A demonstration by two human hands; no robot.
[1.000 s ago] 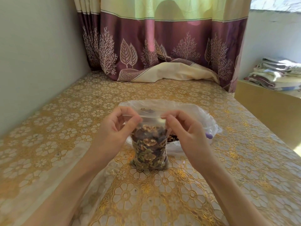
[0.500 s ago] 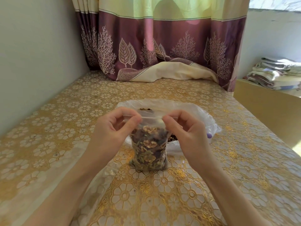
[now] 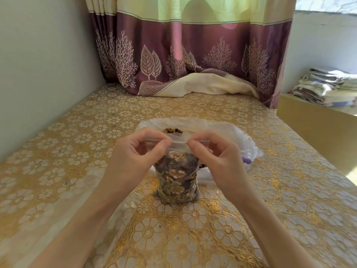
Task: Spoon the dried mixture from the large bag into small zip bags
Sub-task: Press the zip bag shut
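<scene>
A small clear plastic zip bag (image 3: 176, 176), filled most of the way with a brown and green dried mixture of walnuts and seeds (image 3: 174, 174), stands upright on the gold floral-patterned tabletop (image 3: 77, 151) about midway between its left and right edges, its zip strip pinched by both hands: the left hand (image 3: 133, 153) grips the strip's left half and the right hand (image 3: 218, 157) grips its right half between thumb and forefinger. Just behind it, touching, lies the large crumpled translucent plastic bag (image 3: 231, 132) with its mouth open on more mixture, and a small purple object (image 3: 246, 160) shows at that bag's right side. At the tabletop's far edge hangs a maroon and yellow-green curtain with tree and leaf prints (image 3: 193, 51), and folded cloths (image 3: 326, 88) lie stacked on a wooden surface beyond the right edge.
</scene>
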